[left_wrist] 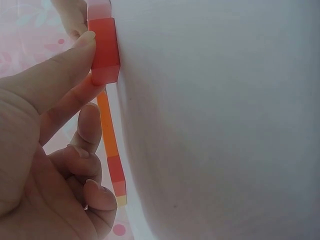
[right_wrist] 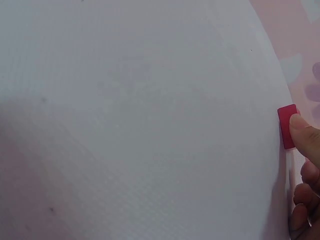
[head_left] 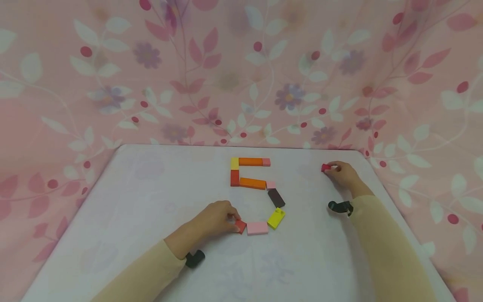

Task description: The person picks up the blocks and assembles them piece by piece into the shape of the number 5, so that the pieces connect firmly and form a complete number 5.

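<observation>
My left hand [head_left: 216, 217] pinches a red block [head_left: 240, 226] between thumb and fingers, at the left end of a pink block [head_left: 257, 228]. The left wrist view shows this red block [left_wrist: 104, 50] standing against the white surface, the thumb on its side. At the far right of the table, my right hand [head_left: 342, 174] holds a small crimson block [head_left: 325, 167] by its right side. In the right wrist view the thumb lies across that crimson block [right_wrist: 287, 126]. A yellow block [head_left: 276, 219] and a dark brown block [head_left: 276, 197] curve up from the pink one.
Farther back, the row continues with a small pink block [head_left: 271, 184], an orange block [head_left: 253, 183], a red block [head_left: 235, 178], a pale yellow block [head_left: 235, 163], another orange block [head_left: 250, 161] and a pink end block [head_left: 266, 162]. Floral cloth [head_left: 241, 75] hangs behind the white table [head_left: 132, 188].
</observation>
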`<state>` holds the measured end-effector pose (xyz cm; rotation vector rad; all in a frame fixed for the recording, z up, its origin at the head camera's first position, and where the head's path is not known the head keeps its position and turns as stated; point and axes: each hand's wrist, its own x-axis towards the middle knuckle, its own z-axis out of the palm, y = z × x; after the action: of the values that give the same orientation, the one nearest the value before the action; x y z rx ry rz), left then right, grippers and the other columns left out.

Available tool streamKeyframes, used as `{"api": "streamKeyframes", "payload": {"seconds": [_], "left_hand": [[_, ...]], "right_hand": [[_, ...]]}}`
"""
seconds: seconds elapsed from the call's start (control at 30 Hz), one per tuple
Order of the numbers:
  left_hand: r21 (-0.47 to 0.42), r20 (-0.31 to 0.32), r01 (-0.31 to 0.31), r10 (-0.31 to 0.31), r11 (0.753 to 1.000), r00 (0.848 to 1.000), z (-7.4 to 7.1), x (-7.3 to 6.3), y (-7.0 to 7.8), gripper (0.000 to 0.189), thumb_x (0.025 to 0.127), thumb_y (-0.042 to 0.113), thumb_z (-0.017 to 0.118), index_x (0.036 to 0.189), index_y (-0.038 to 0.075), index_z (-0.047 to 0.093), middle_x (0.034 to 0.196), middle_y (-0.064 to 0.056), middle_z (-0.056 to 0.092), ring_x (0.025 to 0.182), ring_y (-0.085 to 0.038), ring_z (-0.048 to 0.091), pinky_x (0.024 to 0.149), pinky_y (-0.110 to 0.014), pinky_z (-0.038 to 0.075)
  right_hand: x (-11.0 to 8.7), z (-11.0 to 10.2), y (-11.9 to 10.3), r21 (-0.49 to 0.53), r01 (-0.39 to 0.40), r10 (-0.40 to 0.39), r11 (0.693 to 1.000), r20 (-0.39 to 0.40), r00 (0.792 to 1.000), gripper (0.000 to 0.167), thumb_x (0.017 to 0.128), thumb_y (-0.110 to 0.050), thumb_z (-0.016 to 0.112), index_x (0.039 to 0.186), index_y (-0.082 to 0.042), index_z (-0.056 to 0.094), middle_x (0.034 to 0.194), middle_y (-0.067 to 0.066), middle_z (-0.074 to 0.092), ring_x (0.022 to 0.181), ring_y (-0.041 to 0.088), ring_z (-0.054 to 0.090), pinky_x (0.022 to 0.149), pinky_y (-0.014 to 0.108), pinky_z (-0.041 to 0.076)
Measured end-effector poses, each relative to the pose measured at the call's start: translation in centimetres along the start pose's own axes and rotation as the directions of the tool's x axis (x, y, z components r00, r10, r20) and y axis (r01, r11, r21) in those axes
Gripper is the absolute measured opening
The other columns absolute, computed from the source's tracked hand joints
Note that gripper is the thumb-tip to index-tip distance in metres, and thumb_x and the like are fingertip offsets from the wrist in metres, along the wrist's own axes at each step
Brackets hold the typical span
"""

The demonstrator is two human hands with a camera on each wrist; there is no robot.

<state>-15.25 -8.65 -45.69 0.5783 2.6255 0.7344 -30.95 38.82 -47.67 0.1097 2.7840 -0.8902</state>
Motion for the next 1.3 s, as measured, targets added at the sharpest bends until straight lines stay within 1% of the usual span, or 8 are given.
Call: {"api": "streamKeyframes", "payload": {"seconds": [0.17,0.27,0.4,0.5,0.67,0.83,1.07,1.3], "left_hand": [[0.003,-0.006,-0.016,0.016,1.000,1.000,-0.1,-0.1,0.0,0.025,0.081,0.031,0.084,0.104,0.022,0.079,0.085,0.009,0.059,0.083,-0.012,0.052,0.076,-0.031,0.046],[-0.001,-0.004,-0.010,0.010,1.000,1.000,0.0,-0.1,0.0,0.025,0.081,0.032,0.084,0.104,0.022,0.079,0.085,0.009,0.059,0.083,-0.012,0.052,0.075,-0.030,0.046],[-0.011,0.003,0.008,-0.008,1.000,1.000,0.0,0.1,0.0,0.026,0.081,0.033,0.084,0.105,0.022,0.079,0.085,0.010,0.058,0.083,-0.012,0.053,0.074,-0.030,0.046],[-0.010,0.005,0.015,-0.015,1.000,1.000,0.1,0.2,0.0,0.027,0.081,0.033,0.084,0.105,0.022,0.079,0.085,0.009,0.058,0.083,-0.013,0.053,0.074,-0.030,0.046],[0.002,-0.002,0.022,-0.022,1.000,1.000,0.1,0.1,0.1,0.028,0.081,0.034,0.084,0.105,0.023,0.079,0.085,0.010,0.058,0.085,-0.012,0.053,0.075,-0.031,0.047],[0.013,-0.009,0.012,-0.012,1.000,1.000,0.1,0.1,0.1,0.027,0.081,0.034,0.084,0.105,0.022,0.079,0.086,0.009,0.057,0.085,-0.012,0.052,0.075,-0.030,0.046],[0.014,-0.011,0.009,-0.009,1.000,1.000,0.1,0.1,0.1,0.027,0.081,0.033,0.084,0.105,0.022,0.079,0.085,0.010,0.057,0.084,-0.012,0.052,0.075,-0.030,0.046],[0.003,-0.007,0.002,-0.002,1.000,1.000,0.2,0.1,-0.1,0.028,0.081,0.034,0.084,0.106,0.022,0.079,0.084,0.010,0.057,0.083,-0.012,0.053,0.073,-0.029,0.046]], "right_hand": [[-0.5,0.5,-0.5,-0.014,0.041,-0.041,0.999,-0.022,0.999,0.056,0.098,-0.040,0.063,0.139,-0.004,0.052,0.118,0.024,0.051,0.106,0.039,0.046,0.092,0.054,0.041],[-0.9,0.7,-1.0,-0.025,0.098,-0.099,0.995,-0.049,0.994,0.053,0.097,-0.035,0.066,0.136,-0.001,0.055,0.110,0.023,0.054,0.099,0.037,0.048,0.083,0.046,0.041],[-1.3,0.9,-1.6,-0.020,0.130,-0.130,0.991,-0.047,0.990,0.050,0.096,-0.033,0.069,0.132,-0.001,0.058,0.102,0.019,0.053,0.094,0.034,0.047,0.076,0.040,0.039],[-1.6,1.1,-2.0,-0.027,0.131,-0.132,0.991,-0.032,0.991,0.049,0.095,-0.036,0.069,0.131,-0.004,0.059,0.101,0.016,0.052,0.094,0.032,0.046,0.075,0.038,0.040],[-2.2,1.5,-2.9,-0.042,0.170,-0.171,0.985,-0.035,0.985,0.047,0.095,-0.036,0.070,0.130,-0.006,0.062,0.103,0.016,0.053,0.095,0.031,0.047,0.075,0.038,0.042],[-3.5,1.8,-4.3,-0.031,0.204,-0.205,0.978,-0.039,0.978,0.044,0.094,-0.034,0.071,0.127,-0.007,0.065,0.104,0.015,0.054,0.098,0.031,0.046,0.077,0.038,0.042],[-5.3,2.6,-6.3,-0.026,0.251,-0.252,0.968,-0.031,0.967,0.044,0.092,-0.036,0.074,0.125,-0.009,0.067,0.105,0.013,0.054,0.098,0.029,0.046,0.073,0.035,0.043],[-7.0,3.5,-8.5,-0.016,0.301,-0.302,0.953,-0.037,0.953,0.036,0.089,-0.028,0.077,0.120,-0.011,0.070,0.098,0.010,0.054,0.092,0.027,0.048,0.073,0.036,0.044]]}}
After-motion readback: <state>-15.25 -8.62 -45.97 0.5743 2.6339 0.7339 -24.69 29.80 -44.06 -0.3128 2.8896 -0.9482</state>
